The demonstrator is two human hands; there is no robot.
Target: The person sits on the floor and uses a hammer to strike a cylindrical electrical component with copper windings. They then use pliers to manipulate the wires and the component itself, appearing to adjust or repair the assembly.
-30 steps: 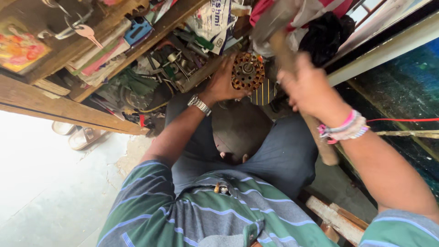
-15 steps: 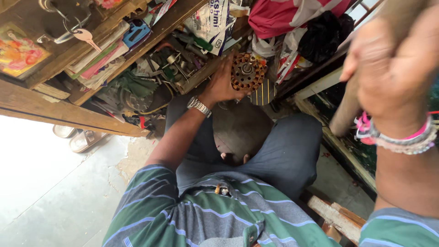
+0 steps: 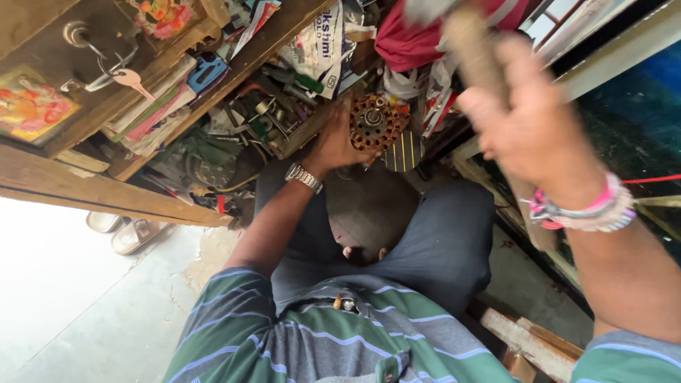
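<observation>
from the head view, looking straight down over the striped shirt (image 3: 340, 340) and grey trousers (image 3: 433, 241), the left hand (image 3: 333, 145) is wrapped around the rim of a round motor winding (image 3: 372, 124), a disc of copper coils on a metal core, held out past the knees at about twelve o'clock. the right hand (image 3: 528, 124) is clenched on a thick wooden handle (image 3: 472, 50) raised at about one o'clock, above and to the right of the winding and apart from it.

the winding looks heavy and rigid for its size, i'd judge, with a stiff core but thin copper wire that would scrape or snap easily; the outer iron rim, where the left hand has it, seems the safe place to hold.

the handle is blurred and its head is cut off by the top edge, so what tool it is i cannot tell. the cluttered wooden shelf (image 3: 106, 191) at ten o'clock holds books, tools and a hanging key (image 3: 131, 79), mostly too tangled to sort out.
</observation>
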